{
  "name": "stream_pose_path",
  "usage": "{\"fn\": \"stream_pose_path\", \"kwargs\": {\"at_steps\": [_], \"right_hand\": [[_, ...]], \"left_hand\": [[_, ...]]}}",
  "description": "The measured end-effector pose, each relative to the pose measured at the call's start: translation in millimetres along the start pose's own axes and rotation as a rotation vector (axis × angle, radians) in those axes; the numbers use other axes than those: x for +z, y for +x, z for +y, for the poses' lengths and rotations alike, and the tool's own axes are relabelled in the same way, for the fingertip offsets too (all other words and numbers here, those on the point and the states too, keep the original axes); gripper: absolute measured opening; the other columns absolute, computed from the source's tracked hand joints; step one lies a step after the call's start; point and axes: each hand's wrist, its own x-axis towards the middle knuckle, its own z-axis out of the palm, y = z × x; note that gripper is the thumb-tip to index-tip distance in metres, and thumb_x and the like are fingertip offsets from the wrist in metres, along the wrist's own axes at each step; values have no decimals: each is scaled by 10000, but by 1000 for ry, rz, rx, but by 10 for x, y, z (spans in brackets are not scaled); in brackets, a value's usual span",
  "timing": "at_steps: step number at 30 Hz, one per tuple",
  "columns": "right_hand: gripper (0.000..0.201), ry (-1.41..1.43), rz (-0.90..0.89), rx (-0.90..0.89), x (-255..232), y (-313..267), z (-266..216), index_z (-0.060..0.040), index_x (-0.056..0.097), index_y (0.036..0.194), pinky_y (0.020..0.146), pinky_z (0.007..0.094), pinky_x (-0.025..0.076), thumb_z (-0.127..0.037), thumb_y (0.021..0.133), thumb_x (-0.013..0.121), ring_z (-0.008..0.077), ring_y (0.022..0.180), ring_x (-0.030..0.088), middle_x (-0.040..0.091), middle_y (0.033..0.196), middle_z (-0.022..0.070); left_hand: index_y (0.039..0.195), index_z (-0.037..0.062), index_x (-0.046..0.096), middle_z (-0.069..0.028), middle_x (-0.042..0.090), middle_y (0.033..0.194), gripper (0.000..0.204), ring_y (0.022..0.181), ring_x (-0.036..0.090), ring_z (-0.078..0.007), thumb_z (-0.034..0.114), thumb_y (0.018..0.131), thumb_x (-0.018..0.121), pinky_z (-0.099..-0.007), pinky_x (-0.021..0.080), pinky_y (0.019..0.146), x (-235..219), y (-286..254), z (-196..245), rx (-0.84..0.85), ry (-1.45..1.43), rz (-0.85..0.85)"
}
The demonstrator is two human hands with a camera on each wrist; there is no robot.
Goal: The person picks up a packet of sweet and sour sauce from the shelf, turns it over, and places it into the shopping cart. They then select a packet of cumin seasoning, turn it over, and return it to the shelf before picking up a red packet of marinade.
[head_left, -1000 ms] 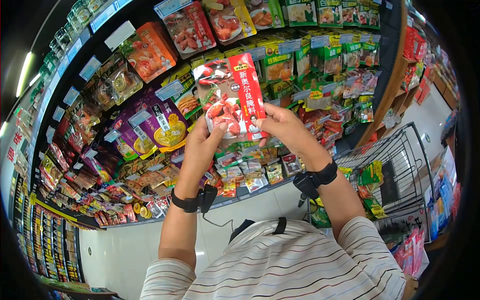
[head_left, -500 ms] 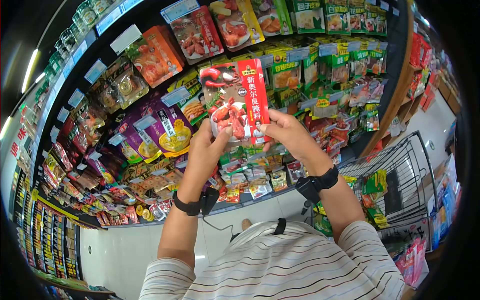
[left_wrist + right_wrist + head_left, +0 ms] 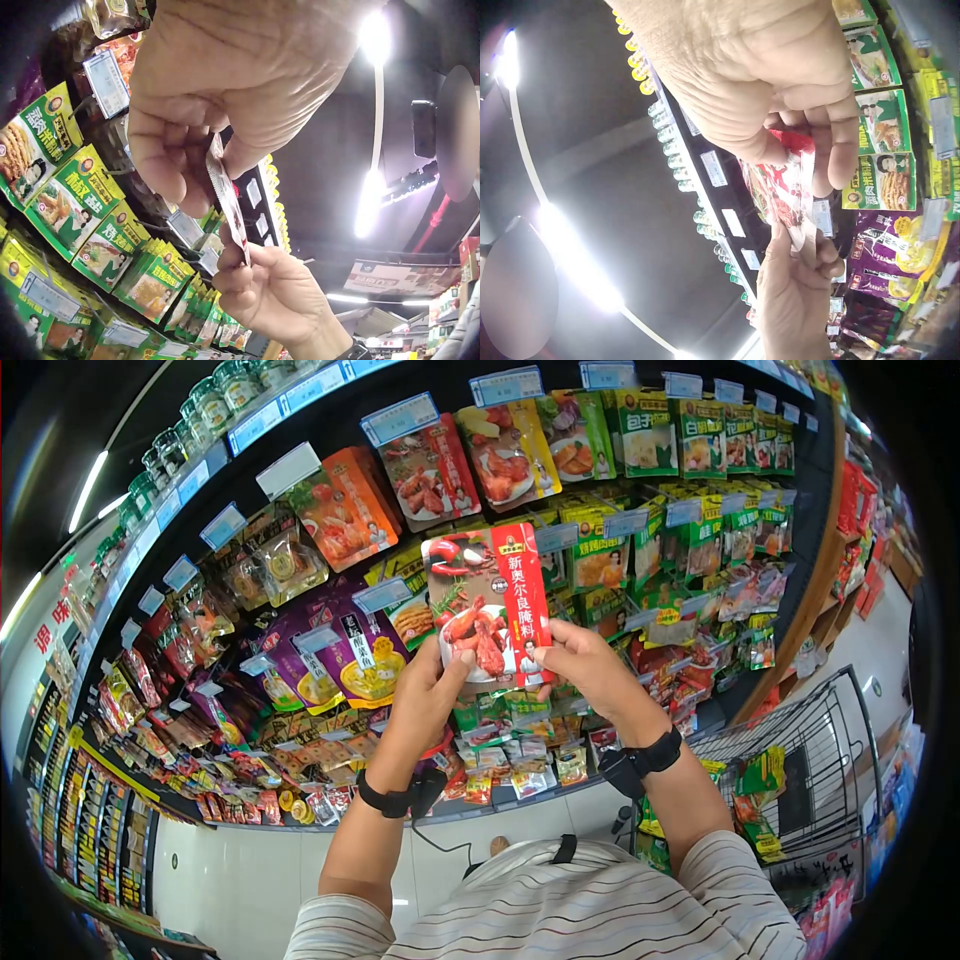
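A marinade packet (image 3: 475, 605) with a red stripe, white lettering and a picture of chicken pieces is held upright, front toward the head camera. My left hand (image 3: 425, 690) pinches its lower left corner, thumb on the front and fingers behind. At the lower right edge, my right hand (image 3: 595, 670) grips it the same way. Seen almost edge-on in the left wrist view, the thin packet (image 3: 227, 196) lies between both hands. The right wrist view shows the red packet (image 3: 784, 176) under the right thumb, its back mostly hidden by curled fingers.
Shelves ahead carry hanging seasoning packets, among them a similar red packet (image 3: 430, 470), an orange one (image 3: 345, 510) and purple pouches (image 3: 365, 660). Glass jars (image 3: 210, 405) line the top shelf. A wire shopping cart (image 3: 820, 760) with green packets inside stands at my right.
In the head view, the shelves, packet and hands have shifted downward and to the right. Both hands keep their hold on the packet.
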Motion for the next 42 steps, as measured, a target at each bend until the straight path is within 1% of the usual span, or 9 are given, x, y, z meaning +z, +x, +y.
{"fn": "stream_pose_path", "kwargs": {"at_steps": [6,8,12,22,28,31,37,40,42], "right_hand": [[369,-6,-22,-30,-39,121,-112,-4,558,1279,615,262,558,-211,975,588,88,817,640,673,1038,52],[369,-28,-4,-44,-40,204,-181,1,558,1276,609,259,557,-214,977,589,85,815,639,675,1027,54],[382,-134,-36,-28,-40,340,-404,-15,539,1291,620,242,548,-232,979,575,78,775,624,649,1005,29],[391,-200,-44,-12,-76,464,-378,-28,548,1274,570,214,535,-271,970,597,71,716,631,639,912,8],[387,-184,-48,17,-58,497,-376,-15,578,1250,574,250,547,-267,958,610,94,733,631,646,883,26],[386,-197,-45,28,-31,502,-393,-12,576,1254,585,256,557,-264,963,606,95,732,626,646,886,27],[394,-203,-54,30,-71,513,-369,-18,570,1283,585,256,558,-243,963,616,91,723,610,656,914,31],[409,-167,-47,0,-34,506,-341,-35,553,1303,554,213,535,-258,965,610,70,653,615,612,876,1],[400,-156,-53,8,-65,517,-283,-30,562,1303,581,228,551,-246,970,606,69,728,606,620,906,7]], "left_hand": [[1177,10,578,-36,643,891,358,687,583,-75,314,988,596,-239,486,547,-56,168,62,-52,-48,-10],[1172,20,580,-24,642,858,367,645,580,-68,337,988,596,-227,478,531,-125,260,134,-129,-87,-49],[1157,41,584,-2,636,804,382,577,565,-55,381,985,599,-209,473,526,-250,447,128,-171,-117,-70],[1136,43,586,-5,647,854,361,635,571,-54,369,984,607,-207,478,560,-268,447,113,-163,-115,-42],[1203,35,561,-10,652,875,362,629,579,-51,331,999,595,-204,481,530,-322,471,9,-145,-106,-60],[1122,36,595,-13,647,852,342,649,581,-63,350,987,603,-213,465,542,-342,452,45,-170,-97,-44],[1080,35,624,-11,635,850,324,659,576,-58,346,990,601,-214,462,540,-408,437,43,-139,-19,-60],[1104,48,638,3,620,855,320,685,569,-52,345,992,601,-215,465,541,-377,409,70,-138,-10,-38],[1125,46,634,12,615,857,317,685,566,-44,333,997,593,-212,465,532,-370,403,25,-114,-30,-47]]}}
